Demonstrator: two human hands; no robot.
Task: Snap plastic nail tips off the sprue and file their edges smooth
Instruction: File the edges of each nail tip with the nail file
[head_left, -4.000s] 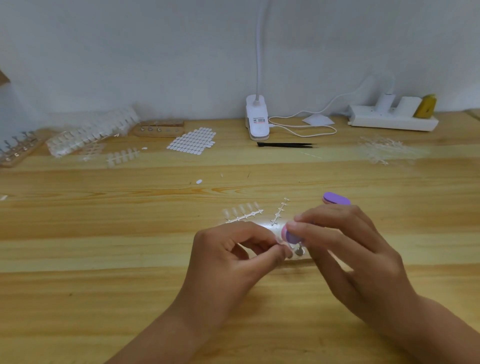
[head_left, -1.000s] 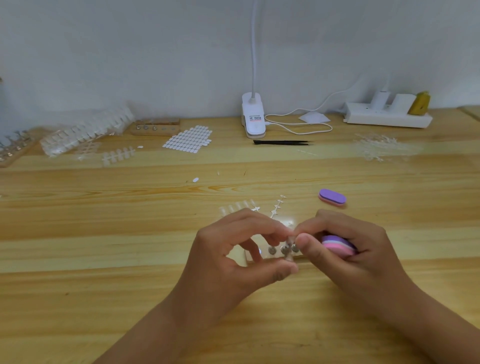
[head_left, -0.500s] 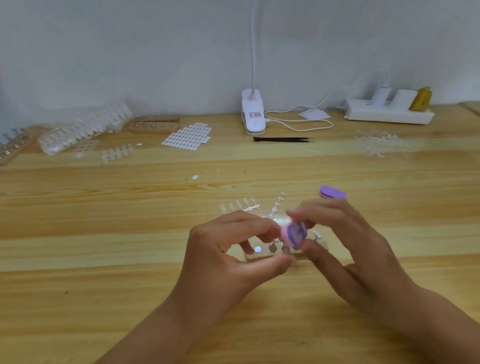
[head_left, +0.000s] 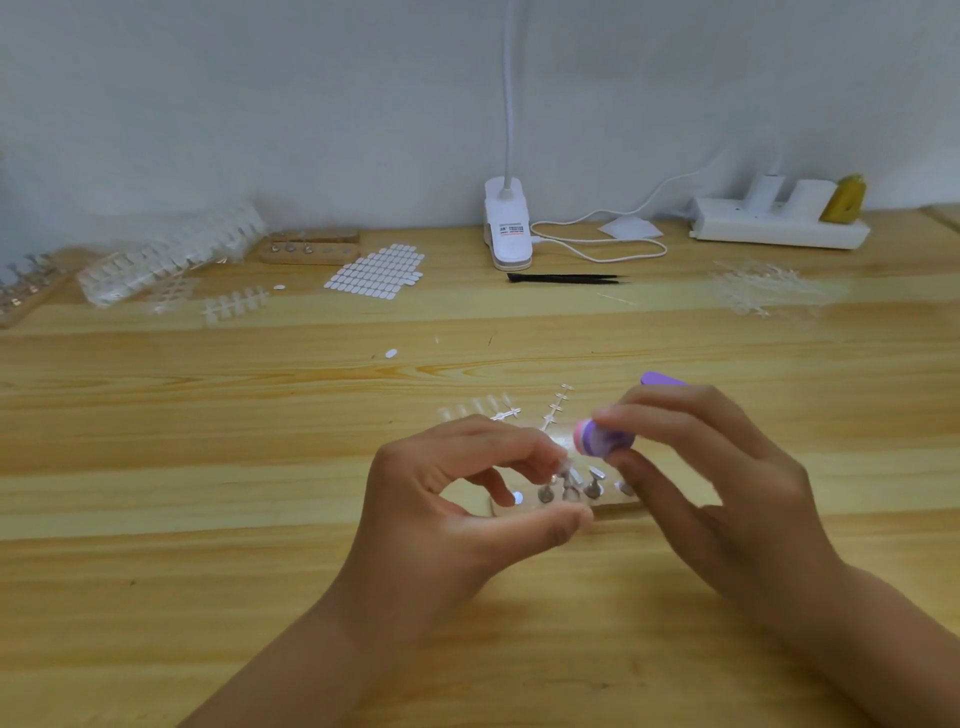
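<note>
Two hands work over a wooden desk (head_left: 208, 467) at the lower centre of the frame. The right hand (head_left: 727, 483) pinches a pink-and-purple buffer block (head_left: 602, 440) between thumb and fingertips, holding it just above a small wooden stand (head_left: 605, 505) studded with metal pegs, which lies on the desk between the two hands. The left hand (head_left: 457, 499) curls its fingers toward the block, with the thumb set apart below them. A small clear nail tip (head_left: 563, 464) shows at its fingertips, just left of the block, but blur makes it impossible to tell whether the tip is pinched or only touched. Just behind the hands lie a sprue (head_left: 478, 410) with several clear tips attached and a stripped sprue (head_left: 557, 410) beside it. A second purple block (head_left: 662, 379) peeks out from behind the right hand's fingers. Against the wall at top centre stands a white clip lamp (head_left: 508, 228), with black tweezers (head_left: 566, 279) lying just in front of it. A white power strip (head_left: 779, 228) sits at upper right, and a heap of clear sprues (head_left: 763, 291) lies near it. At upper left are a sheet of white adhesive tabs (head_left: 376, 270), another wooden stand (head_left: 309, 249), a clear bag of nail tips (head_left: 171, 260) and a loose strip of tips (head_left: 234, 304).
</note>
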